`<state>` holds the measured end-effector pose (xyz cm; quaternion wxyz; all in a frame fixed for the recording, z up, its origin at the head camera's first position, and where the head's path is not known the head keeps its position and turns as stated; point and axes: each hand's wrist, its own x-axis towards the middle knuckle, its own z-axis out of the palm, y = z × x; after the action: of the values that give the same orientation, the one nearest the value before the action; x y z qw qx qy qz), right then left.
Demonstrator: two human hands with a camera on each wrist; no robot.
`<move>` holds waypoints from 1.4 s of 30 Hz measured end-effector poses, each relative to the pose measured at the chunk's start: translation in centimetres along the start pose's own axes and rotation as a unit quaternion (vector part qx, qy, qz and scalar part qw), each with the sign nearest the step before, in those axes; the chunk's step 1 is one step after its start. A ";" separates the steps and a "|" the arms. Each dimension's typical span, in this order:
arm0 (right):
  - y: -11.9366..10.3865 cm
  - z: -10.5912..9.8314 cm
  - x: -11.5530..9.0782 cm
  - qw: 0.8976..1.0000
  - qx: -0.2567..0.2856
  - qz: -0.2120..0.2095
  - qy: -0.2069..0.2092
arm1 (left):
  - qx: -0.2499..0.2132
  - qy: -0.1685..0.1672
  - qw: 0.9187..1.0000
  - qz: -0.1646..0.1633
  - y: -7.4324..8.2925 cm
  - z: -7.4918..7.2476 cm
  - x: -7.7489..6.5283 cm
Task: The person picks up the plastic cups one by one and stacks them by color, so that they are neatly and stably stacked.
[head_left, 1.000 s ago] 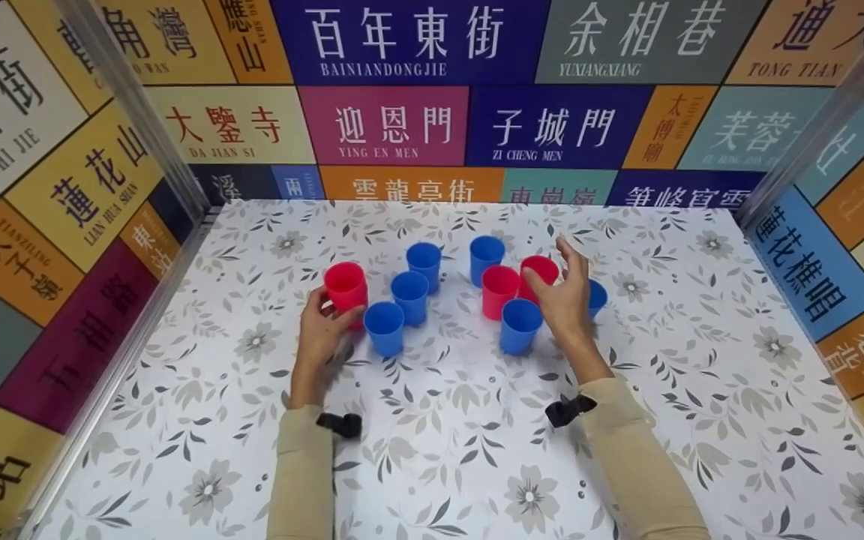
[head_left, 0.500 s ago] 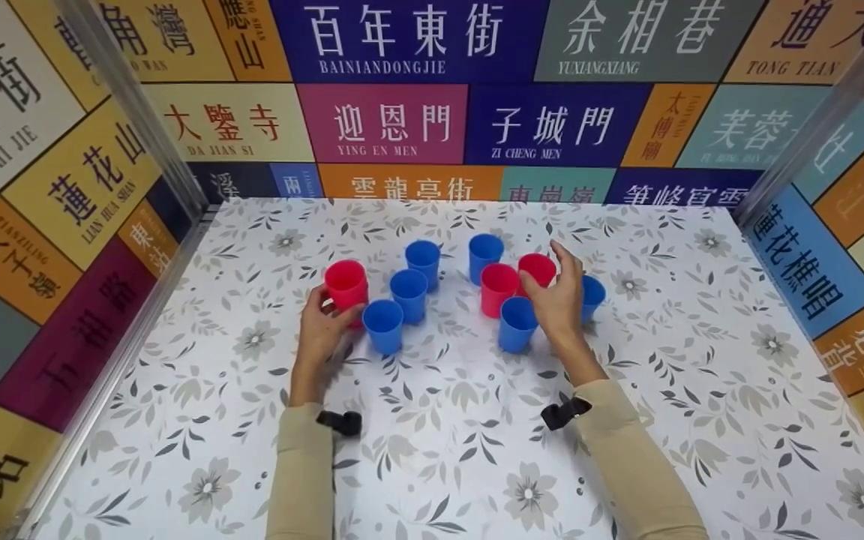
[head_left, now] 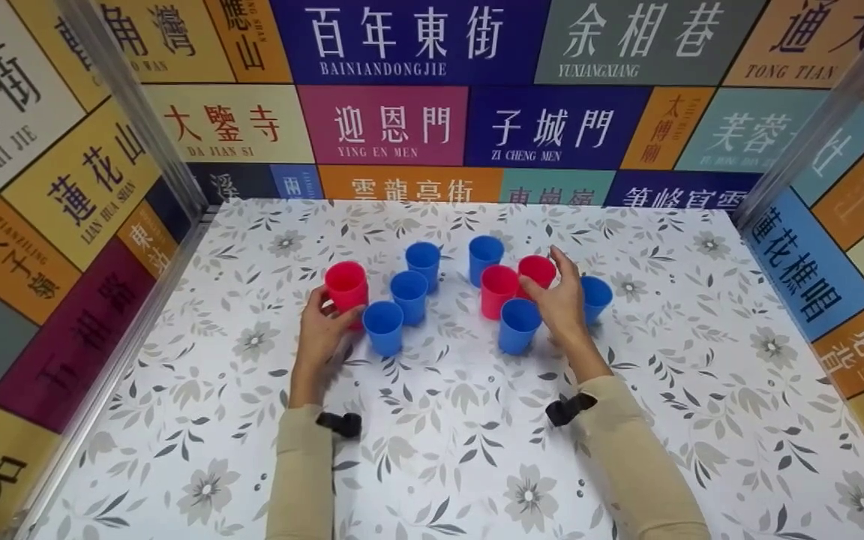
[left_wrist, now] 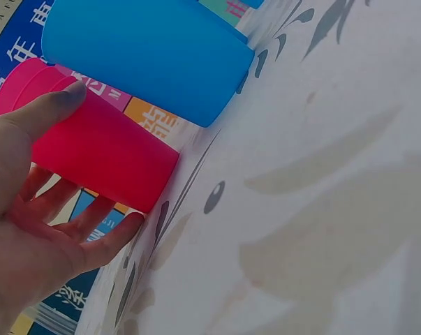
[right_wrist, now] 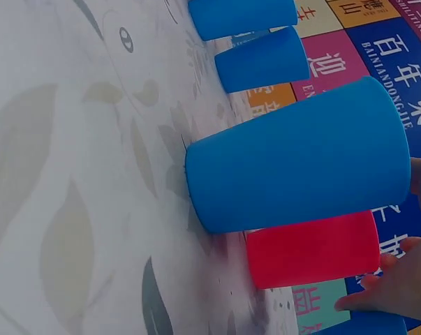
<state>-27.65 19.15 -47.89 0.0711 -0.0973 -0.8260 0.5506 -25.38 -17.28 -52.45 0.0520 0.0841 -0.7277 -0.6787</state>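
Observation:
At the left my left hand (head_left: 325, 324) grips a red cup (head_left: 346, 283), its thumb on the near side in the left wrist view and the fingers (left_wrist: 112, 251) round the other side. At the right my right hand (head_left: 563, 300) holds another red cup (head_left: 535, 268), thumb in front and index finger raised behind it. A second red cup (head_left: 500, 292) stands to its left and a blue cup (head_left: 520, 330) in front. Another blue cup (head_left: 597, 300) leans slightly beyond the right hand, partly hidden. In the right wrist view the front blue cup (right_wrist: 301, 160) covers much of a red cup (right_wrist: 315, 251).
A slanting row of three blue cups (head_left: 409, 298) stands right of the left hand. One more blue cup (head_left: 485, 261) stands at the back, behind the red pair. The table (head_left: 432, 450) has a floral cover, and printed panels (head_left: 383, 124) wall it in.
My right hand has shifted slightly left and toward me, and the blue cup beyond it now shows more and sits slightly farther right. The left hand and its red cup stay put.

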 end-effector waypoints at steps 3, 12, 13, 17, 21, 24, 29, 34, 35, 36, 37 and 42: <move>0.0 -0.1 0.4 1.000 -0.007 0.016 -0.016 | -0.001 -0.002 1.000 -0.006 0.0 0.0 0.0; 0.3 -0.1 1.7 0.998 0.007 0.053 -0.044 | -0.020 -0.006 0.999 -0.025 0.1 -0.1 0.1; 0.3 -0.1 1.8 0.997 0.004 0.060 -0.046 | -0.018 -0.006 0.999 -0.026 0.0 -0.1 0.1; 0.5 -0.1 2.2 0.996 -0.008 0.077 -0.047 | -0.014 -0.007 1.000 -0.026 0.0 -0.1 0.1; 0.6 0.1 2.4 0.997 0.007 0.066 -0.027 | 0.001 -0.007 1.000 -0.016 -0.2 -0.1 0.2; 0.4 0.1 2.4 0.998 0.026 0.057 -0.009 | 0.012 -0.005 1.000 -0.010 -0.2 -0.2 0.3; -0.3 -0.1 2.4 0.998 0.029 0.061 0.003 | 0.017 -0.003 1.000 -0.014 -0.1 -0.3 0.3; -1.4 -0.5 2.1 0.998 0.034 0.058 0.005 | 0.015 -0.005 1.000 -0.022 0.0 -0.3 0.3; -1.7 -0.6 2.1 0.998 0.034 0.054 0.006 | 0.015 -0.006 1.000 -0.025 0.0 -0.3 0.2; -2.0 -0.6 2.0 0.998 0.033 0.050 0.008 | 0.014 -0.006 1.000 -0.026 0.0 -0.3 0.2; -2.3 -0.6 1.9 0.998 0.036 0.045 0.010 | 0.014 -0.007 1.000 -0.027 0.1 -0.2 0.2; -3.9 -0.8 1.9 0.999 0.043 0.010 0.021 | 0.005 -0.008 1.000 -0.027 0.0 -0.2 0.3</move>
<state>-29.61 18.89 -44.00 0.0872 -0.1140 -0.7990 0.5840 -25.62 -17.53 -52.44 0.0271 0.0986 -0.7289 -0.6770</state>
